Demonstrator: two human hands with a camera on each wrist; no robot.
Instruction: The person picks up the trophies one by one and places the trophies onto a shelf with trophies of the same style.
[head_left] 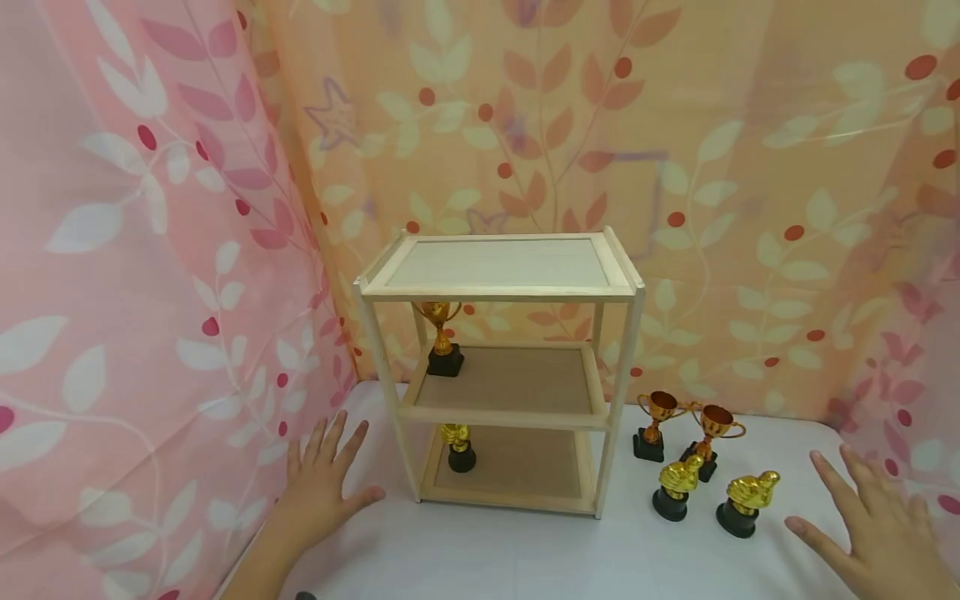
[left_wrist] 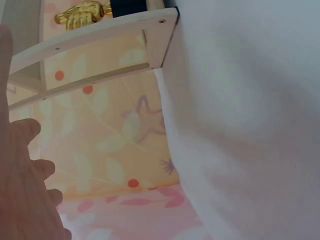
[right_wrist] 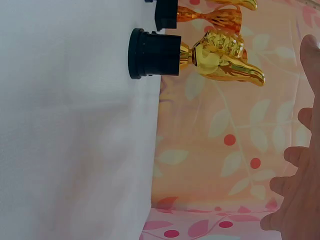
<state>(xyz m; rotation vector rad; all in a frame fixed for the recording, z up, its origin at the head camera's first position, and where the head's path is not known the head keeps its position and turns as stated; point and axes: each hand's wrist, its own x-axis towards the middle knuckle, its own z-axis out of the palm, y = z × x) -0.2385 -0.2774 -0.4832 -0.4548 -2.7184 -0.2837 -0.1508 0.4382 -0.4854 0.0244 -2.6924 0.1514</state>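
A cream three-tier shelf (head_left: pixel 501 417) stands mid-table. On its middle tier, at the left, is a gold cup trophy (head_left: pixel 444 354); a gold hand-shaped trophy (head_left: pixel 460 447) stands on the bottom tier below it. To the shelf's right are two cup trophies (head_left: pixel 649 437) (head_left: pixel 716 425) and two gold hand-shaped trophies (head_left: pixel 672 492) (head_left: pixel 742 506) on black bases. The left hand (head_left: pixel 318 487), fingers spread, is left of the shelf and touches nothing. The right hand (head_left: pixel 881 533), also spread and holding nothing, is right of the nearest hand-shaped trophy (right_wrist: pixel 200 56).
White cloth covers the table (head_left: pixel 510 554). A floral orange curtain (head_left: pixel 750 167) hangs behind, with pink floral cloth (head_left: pixel 150 292) on the left side and more at the right. A small dark object (head_left: pixel 305 595) shows at the bottom edge near the left forearm.
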